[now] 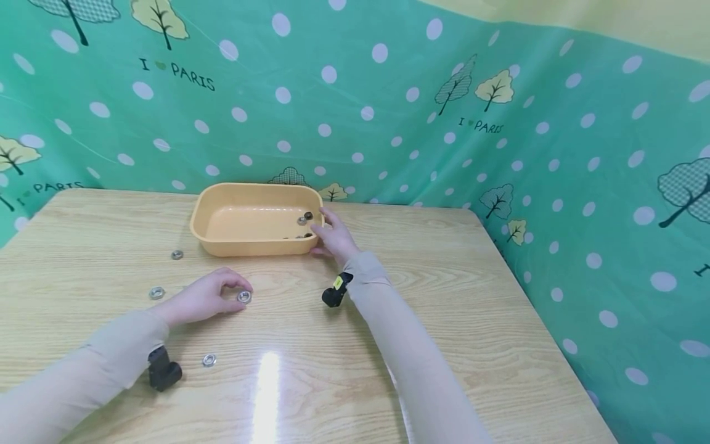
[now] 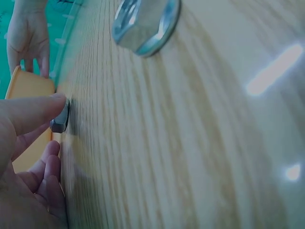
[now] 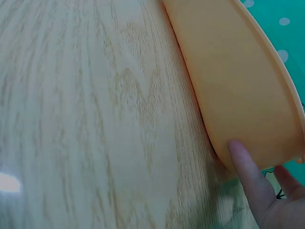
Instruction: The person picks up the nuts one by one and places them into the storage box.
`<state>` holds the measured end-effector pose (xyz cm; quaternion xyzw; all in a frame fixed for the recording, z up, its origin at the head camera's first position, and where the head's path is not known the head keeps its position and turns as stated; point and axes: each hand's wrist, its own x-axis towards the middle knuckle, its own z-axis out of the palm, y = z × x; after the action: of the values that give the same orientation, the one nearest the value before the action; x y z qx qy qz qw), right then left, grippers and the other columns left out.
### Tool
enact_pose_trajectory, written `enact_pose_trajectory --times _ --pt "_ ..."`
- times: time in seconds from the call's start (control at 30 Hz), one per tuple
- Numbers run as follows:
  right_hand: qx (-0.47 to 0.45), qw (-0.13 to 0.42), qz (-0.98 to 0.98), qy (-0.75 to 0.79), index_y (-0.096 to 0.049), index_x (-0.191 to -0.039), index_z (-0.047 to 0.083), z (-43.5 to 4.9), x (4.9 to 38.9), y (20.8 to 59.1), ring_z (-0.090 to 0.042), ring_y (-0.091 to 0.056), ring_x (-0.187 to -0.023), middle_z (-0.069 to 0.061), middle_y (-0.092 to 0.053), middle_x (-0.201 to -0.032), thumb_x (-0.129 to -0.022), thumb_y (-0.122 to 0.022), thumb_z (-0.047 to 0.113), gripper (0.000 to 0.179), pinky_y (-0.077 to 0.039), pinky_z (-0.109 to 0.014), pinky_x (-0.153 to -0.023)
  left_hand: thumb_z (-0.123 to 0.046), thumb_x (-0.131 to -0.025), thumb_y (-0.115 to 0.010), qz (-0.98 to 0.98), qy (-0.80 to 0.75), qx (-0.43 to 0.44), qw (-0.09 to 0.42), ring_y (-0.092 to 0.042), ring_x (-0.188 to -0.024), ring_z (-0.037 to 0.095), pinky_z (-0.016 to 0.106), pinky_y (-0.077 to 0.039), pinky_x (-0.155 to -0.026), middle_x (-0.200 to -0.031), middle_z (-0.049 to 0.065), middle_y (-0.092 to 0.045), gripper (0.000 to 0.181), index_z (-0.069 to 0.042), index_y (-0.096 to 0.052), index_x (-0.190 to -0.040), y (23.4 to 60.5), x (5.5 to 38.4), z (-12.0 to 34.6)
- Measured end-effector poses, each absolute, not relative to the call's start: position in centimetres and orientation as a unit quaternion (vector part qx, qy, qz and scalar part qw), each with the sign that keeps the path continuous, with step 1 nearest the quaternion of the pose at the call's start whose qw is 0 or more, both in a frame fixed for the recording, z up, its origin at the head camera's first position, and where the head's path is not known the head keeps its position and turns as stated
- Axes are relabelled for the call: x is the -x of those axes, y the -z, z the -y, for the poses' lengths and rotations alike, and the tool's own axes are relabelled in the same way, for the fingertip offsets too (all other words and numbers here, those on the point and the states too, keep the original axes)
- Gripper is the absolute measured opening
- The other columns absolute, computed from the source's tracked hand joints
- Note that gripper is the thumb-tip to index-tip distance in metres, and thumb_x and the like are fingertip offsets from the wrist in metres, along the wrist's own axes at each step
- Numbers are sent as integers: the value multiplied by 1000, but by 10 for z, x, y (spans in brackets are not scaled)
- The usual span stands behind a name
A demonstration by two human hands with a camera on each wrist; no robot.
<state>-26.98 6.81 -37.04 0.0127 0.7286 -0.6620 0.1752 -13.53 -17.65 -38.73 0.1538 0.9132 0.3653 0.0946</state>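
Note:
My left hand (image 1: 208,297) pinches a shiny metal hex nut (image 1: 244,297) between thumb and fingers, low at the tabletop. In the left wrist view that nut (image 2: 59,119) stands at the thumb's tip, partly hidden by it. At the back, my right hand (image 1: 336,239) holds the right end of a yellow-orange plastic tub (image 1: 244,248), fingers at the rim. The right wrist view has a digit of this hand against the tub's outer wall (image 3: 233,81). Inside the tub's right end lie several small nuts (image 1: 302,220), some dark.
Three more nuts lie loose on the wooden table (image 1: 444,320): a far nut (image 1: 177,254), a nut by the left wrist (image 1: 157,293) and a near nut (image 1: 209,360). A green dotted curtain (image 1: 355,111) hangs behind the table and along its right side.

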Motion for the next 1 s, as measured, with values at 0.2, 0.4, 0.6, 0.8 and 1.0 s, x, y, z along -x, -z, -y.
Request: enact_pose_trajectory --times 0.2,0.4,0.6,0.8,1.0 --pt "-3 200 -713 672 -30 -148 30 -74 271 377 -36 -48 -125 -10 -28 -152 -92 -64 17 67 -62 -41 -77 -13 -80 -73 -915 -359 -154 99 -55 -102 26 47 -46 -95 -105 8 -60 24 -10 -66 -103 386 134 175" --pt "-7 213 -704 678 -31 -146 34 -76 272 379 -36 -53 -120 -9 -28 -151 -87 -71 19 73 -62 -38 -75 -11 -81 -72 -915 -361 -150 99 -56 -104 29 52 -46 -97 -106 9 -61 23 -9 -66 -103 385 133 174" --pt "-15 212 -690 692 -33 -146 33 -74 272 376 -34 -54 -118 -10 -31 -150 -87 -70 15 71 -62 -41 -76 -12 -81 -73 -913 -368 -150 96 -55 -105 32 54 -45 -96 -106 11 -60 22 -7 -66 -102 384 133 173" --pt "-17 210 -679 703 -33 -146 31 -73 270 374 -35 -54 -117 -13 -32 -149 -88 -68 11 71 -61 -44 -78 -10 -80 -73 -915 -361 -158 85 -55 -102 30 52 -46 -95 -103 9 -60 20 -8 -66 -99 384 132 173" --pt "-23 213 -684 698 -33 -146 33 -73 269 373 -33 -56 -115 -13 -36 -146 -87 -69 13 71 -61 -42 -78 -9 -79 -73 -920 -350 -163 71 -54 -99 26 48 -47 -92 -100 6 -59 17 -9 -66 -95 385 132 173"
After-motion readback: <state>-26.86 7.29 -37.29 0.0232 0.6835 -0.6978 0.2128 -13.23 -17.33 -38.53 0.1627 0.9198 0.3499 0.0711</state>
